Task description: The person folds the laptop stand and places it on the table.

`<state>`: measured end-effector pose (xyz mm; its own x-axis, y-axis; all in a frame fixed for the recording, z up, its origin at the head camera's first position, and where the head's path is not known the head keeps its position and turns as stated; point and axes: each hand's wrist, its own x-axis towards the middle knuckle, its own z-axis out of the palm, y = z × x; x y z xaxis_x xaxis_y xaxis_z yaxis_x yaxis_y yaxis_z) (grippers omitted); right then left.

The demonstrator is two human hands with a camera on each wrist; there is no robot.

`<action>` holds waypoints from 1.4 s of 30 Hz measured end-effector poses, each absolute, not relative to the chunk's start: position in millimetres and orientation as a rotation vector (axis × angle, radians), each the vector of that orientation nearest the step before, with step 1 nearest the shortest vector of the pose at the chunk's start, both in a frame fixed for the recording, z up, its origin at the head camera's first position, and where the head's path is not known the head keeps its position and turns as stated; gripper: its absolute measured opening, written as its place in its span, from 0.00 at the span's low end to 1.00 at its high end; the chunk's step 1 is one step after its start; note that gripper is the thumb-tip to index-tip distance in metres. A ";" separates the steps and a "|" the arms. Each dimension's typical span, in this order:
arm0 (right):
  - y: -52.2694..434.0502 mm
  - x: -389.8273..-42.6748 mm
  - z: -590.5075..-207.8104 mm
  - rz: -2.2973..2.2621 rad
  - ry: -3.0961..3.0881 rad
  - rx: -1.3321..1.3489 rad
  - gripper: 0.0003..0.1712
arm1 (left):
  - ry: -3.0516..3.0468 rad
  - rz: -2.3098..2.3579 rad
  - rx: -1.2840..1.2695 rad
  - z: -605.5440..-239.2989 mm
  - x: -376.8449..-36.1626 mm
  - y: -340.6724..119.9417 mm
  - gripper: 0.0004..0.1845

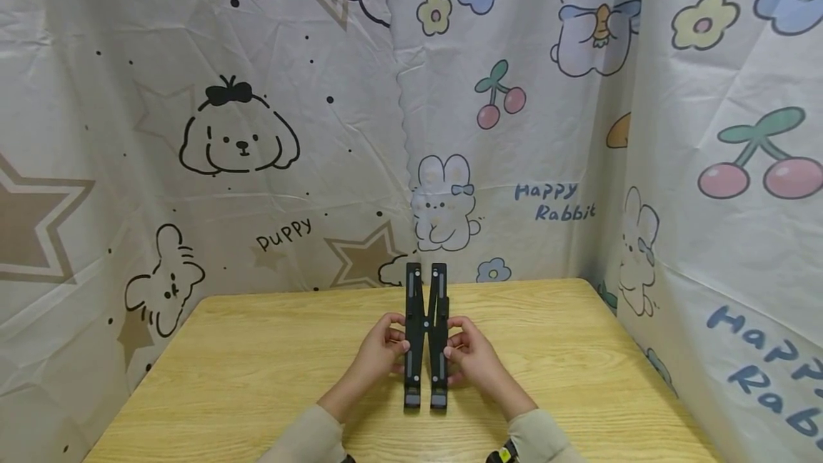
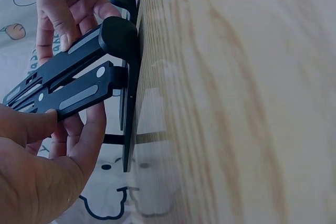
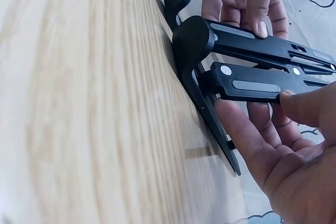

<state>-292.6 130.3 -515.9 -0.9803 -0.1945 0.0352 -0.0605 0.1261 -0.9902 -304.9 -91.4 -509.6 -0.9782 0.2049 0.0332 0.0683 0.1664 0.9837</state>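
On table (image 1: 257, 349): black folding stand (image 1: 426, 320), left hand (image 1: 379, 352), right hand (image 1: 472, 359) gripping sides.

black folding stand (image 1: 426, 334) | arms nearly closed | on table, centre

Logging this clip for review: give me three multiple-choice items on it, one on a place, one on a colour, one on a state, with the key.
1. Where is the stand?
A. On the table, between both hands
B. On the floor
C. Hung on the curtain

2. What colour is the stand?
A. White
B. Black
C. Red

3. What are the hands doing?
A. Both lie flat, away from the stand
B. Only one touches it
C. The left hand and right hand each grip a side

Key: 1 A, the head view shows it on the wood between the hands. 2 B, its arms are black in every view. 3 C, fingers and thumbs curl around both arms.
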 end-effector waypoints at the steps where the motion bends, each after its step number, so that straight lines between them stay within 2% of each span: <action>1: 130.2 -293.0 -516.3 -1.989 2.279 -0.262 0.24 | 2.315 1.943 0.275 -509.9 -305.0 -90.8 0.19; 31: 128.9 -296.7 -516.0 -1.930 2.266 -0.312 0.22 | 2.311 1.933 0.292 -510.5 -302.0 -84.2 0.19; 42: 148.3 -311.2 -504.7 -1.697 2.480 -0.538 0.23 | 2.293 1.851 0.380 -509.9 -285.4 -92.6 0.35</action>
